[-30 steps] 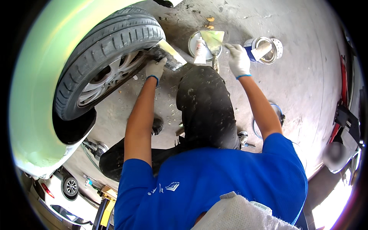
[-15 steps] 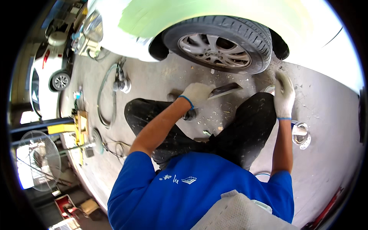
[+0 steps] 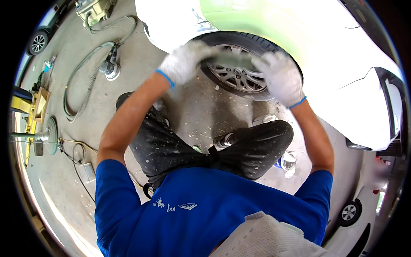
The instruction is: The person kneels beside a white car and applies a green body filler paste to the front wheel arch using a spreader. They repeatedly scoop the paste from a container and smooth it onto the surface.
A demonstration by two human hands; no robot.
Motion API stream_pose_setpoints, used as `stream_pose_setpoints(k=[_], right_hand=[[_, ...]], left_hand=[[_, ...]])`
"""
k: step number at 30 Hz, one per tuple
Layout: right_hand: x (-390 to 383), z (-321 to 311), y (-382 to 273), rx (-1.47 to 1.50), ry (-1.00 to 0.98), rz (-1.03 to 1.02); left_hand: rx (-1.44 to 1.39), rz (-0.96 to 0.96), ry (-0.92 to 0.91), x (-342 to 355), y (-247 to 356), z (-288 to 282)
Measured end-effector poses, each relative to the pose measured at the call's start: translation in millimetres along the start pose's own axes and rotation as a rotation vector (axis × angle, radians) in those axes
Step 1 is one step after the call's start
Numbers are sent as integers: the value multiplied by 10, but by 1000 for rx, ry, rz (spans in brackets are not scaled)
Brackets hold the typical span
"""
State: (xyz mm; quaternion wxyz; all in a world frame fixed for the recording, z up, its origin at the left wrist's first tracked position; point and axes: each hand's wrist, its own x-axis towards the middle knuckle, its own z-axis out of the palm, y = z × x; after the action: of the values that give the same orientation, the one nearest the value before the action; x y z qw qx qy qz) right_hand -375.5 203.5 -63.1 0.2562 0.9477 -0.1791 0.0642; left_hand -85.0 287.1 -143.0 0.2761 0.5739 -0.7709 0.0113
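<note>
In front of the car wheel (image 3: 239,70), both my gloved hands are raised around a long, dark, flat blade (image 3: 233,59), smeared by motion. My left hand (image 3: 184,63) is closed on its left end. My right hand (image 3: 280,79) has its fingers round the right end, though blur hides exactly how they grip. Both wear white knit gloves with blue cuffs. Just above the wheel, the white car body (image 3: 317,47) carries a pale green patch (image 3: 257,17) over the fender.
Near my right knee stand an open can (image 3: 265,119) and a second can (image 3: 287,160). To the left lie a sander (image 3: 110,68) and its looped hose (image 3: 68,92). A round fan-like disc (image 3: 52,136) and cables are farther left. Debris flecks the floor between my legs (image 3: 167,141).
My left hand has risen with the blade toward the wheel. From beside my right knee, my right hand has come up and inward to the blade's other end. The view has shifted right.
</note>
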Motion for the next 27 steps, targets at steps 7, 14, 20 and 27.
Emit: stream_pose_setpoints(k=[7,14,20,27], right_hand=[[856,-64,636,-278,192,82],[1249,189,861,-270,109,152],[1198,242,799,-224,52,167],[1206,301,839,-241,158,179]], left_hand=[[231,-43,438,854,-669,-292],[213,-43,536,1165,-988,11],[172,-73,425,1074,-979,56],[190,-83,478,1143,-987,40]])
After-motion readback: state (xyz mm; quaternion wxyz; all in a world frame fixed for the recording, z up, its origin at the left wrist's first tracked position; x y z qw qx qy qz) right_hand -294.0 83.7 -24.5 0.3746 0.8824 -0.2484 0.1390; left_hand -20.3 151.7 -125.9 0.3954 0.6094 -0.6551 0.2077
